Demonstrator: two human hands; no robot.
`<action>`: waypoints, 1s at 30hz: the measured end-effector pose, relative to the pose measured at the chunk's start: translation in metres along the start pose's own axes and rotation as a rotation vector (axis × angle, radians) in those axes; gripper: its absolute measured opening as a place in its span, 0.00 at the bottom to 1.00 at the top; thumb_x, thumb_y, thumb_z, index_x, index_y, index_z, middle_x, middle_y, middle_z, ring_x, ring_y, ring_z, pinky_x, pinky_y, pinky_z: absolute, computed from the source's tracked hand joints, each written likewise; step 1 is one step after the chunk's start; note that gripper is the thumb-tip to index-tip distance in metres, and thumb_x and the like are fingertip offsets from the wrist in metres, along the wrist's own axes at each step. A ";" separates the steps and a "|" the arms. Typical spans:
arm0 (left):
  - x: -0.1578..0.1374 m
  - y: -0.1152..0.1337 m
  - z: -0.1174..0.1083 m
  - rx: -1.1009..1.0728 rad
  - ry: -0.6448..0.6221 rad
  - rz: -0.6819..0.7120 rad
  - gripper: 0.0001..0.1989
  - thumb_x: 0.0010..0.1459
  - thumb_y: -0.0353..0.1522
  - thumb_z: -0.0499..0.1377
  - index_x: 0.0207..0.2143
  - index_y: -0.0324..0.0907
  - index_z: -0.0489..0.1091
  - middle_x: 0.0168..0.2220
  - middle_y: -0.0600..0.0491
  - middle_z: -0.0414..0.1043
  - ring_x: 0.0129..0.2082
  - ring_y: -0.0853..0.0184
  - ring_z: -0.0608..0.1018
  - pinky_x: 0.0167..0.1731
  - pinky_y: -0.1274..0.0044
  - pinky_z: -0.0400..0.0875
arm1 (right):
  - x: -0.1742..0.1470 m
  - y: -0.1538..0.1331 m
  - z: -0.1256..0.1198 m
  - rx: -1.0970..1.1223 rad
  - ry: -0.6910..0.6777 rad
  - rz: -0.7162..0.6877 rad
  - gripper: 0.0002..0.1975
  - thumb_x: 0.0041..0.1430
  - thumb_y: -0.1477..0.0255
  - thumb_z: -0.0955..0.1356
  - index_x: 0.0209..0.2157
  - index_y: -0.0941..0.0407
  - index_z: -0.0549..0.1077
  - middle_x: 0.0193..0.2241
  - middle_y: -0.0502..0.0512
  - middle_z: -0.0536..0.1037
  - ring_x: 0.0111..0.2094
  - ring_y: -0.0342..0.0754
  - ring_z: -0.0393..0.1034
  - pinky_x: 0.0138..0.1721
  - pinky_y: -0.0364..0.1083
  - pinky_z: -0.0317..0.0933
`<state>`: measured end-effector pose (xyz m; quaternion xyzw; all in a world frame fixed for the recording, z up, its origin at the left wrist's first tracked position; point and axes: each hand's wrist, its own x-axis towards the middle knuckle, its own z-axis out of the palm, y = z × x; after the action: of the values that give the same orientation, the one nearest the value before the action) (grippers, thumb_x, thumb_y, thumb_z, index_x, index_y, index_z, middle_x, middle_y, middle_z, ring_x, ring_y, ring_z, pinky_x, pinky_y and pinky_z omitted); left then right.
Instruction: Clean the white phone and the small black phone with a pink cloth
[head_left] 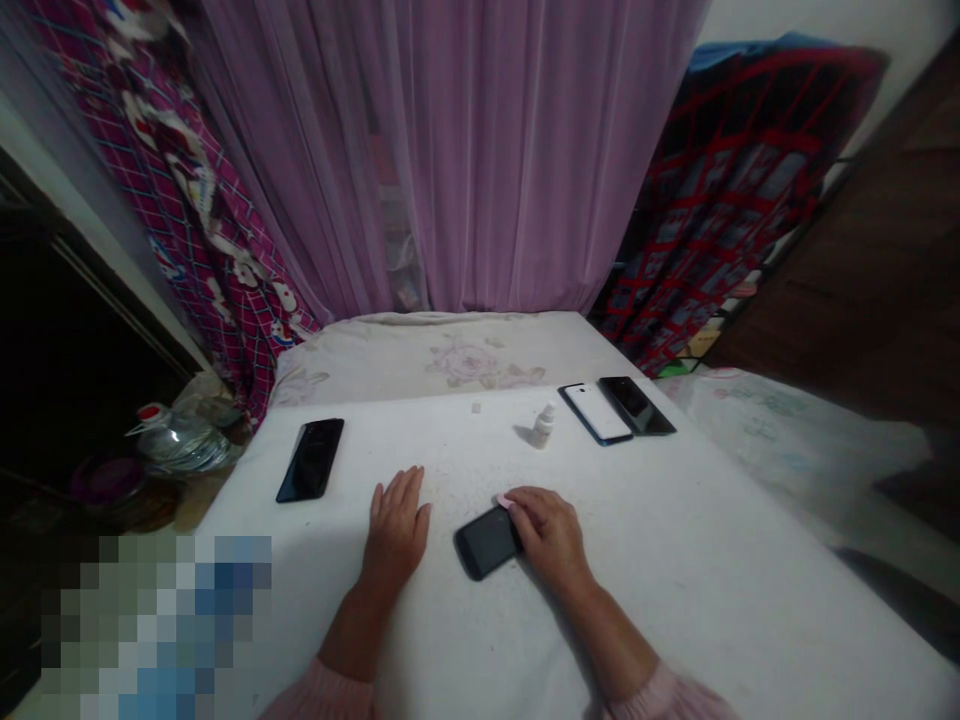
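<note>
A dark smartphone (487, 543) lies at a slant on the white-covered table, screen up. My right hand (553, 532) rests over its right end, fingers closed on a small pale pink piece (505, 499) that sticks out past the fingertips; its exact kind is unclear. Part of the phone is hidden under that hand. To the left, my left hand (397, 522) lies flat on the cloth with its fingers stretched out, apart from the phone and holding nothing. A small white bottle (544, 426) with a narrow top stands upright beyond my right hand.
Another black smartphone (310, 460) lies on the left side of the table (420, 430). At the back right lie a white phone (598, 413) and a dark phone (637, 405). Purple curtains (480, 160) hang behind. A large clear bottle (180, 440) stands off the left edge.
</note>
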<state>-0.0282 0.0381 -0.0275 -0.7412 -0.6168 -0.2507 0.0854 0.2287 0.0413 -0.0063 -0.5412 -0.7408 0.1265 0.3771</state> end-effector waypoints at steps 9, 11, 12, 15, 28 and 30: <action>0.000 0.002 -0.003 0.007 0.012 0.019 0.24 0.65 0.31 0.46 0.61 0.37 0.62 0.59 0.42 0.69 0.59 0.55 0.70 0.61 0.58 0.57 | 0.000 0.001 0.000 -0.008 0.016 -0.022 0.12 0.63 0.68 0.64 0.40 0.48 0.80 0.39 0.52 0.82 0.42 0.51 0.75 0.45 0.50 0.65; 0.000 0.002 -0.003 0.017 0.019 0.026 0.23 0.65 0.31 0.46 0.61 0.36 0.63 0.58 0.42 0.69 0.59 0.54 0.70 0.60 0.58 0.58 | 0.000 0.000 0.000 0.000 0.015 -0.016 0.12 0.63 0.68 0.64 0.40 0.49 0.80 0.39 0.52 0.82 0.42 0.51 0.75 0.45 0.51 0.65; 0.000 0.002 -0.003 0.023 0.019 0.031 0.23 0.66 0.31 0.45 0.60 0.36 0.64 0.58 0.42 0.69 0.59 0.54 0.70 0.60 0.58 0.58 | 0.000 -0.001 0.000 0.005 0.018 -0.010 0.12 0.63 0.68 0.64 0.39 0.49 0.80 0.39 0.53 0.82 0.41 0.51 0.75 0.45 0.51 0.65; 0.000 0.002 -0.003 0.046 0.008 0.043 0.21 0.66 0.31 0.45 0.57 0.38 0.68 0.58 0.42 0.70 0.59 0.54 0.70 0.60 0.57 0.58 | 0.000 -0.005 0.000 0.012 0.032 0.011 0.12 0.63 0.68 0.64 0.39 0.50 0.80 0.38 0.53 0.82 0.41 0.52 0.74 0.46 0.51 0.64; -0.001 0.005 -0.008 0.076 -0.007 0.048 0.21 0.66 0.31 0.46 0.55 0.39 0.71 0.60 0.42 0.68 0.63 0.52 0.65 0.60 0.55 0.59 | -0.001 -0.012 -0.001 0.023 0.056 0.026 0.12 0.64 0.67 0.63 0.38 0.50 0.80 0.38 0.53 0.82 0.41 0.51 0.74 0.46 0.50 0.64; 0.000 0.005 -0.009 0.070 -0.007 0.046 0.20 0.66 0.31 0.46 0.55 0.39 0.71 0.59 0.43 0.69 0.63 0.51 0.64 0.61 0.54 0.56 | -0.001 -0.012 -0.002 0.024 0.055 0.027 0.13 0.64 0.67 0.63 0.38 0.50 0.80 0.38 0.53 0.82 0.41 0.51 0.74 0.46 0.50 0.64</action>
<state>-0.0254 0.0327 -0.0190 -0.7527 -0.6082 -0.2245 0.1148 0.2215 0.0359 0.0016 -0.5498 -0.7213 0.1254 0.4021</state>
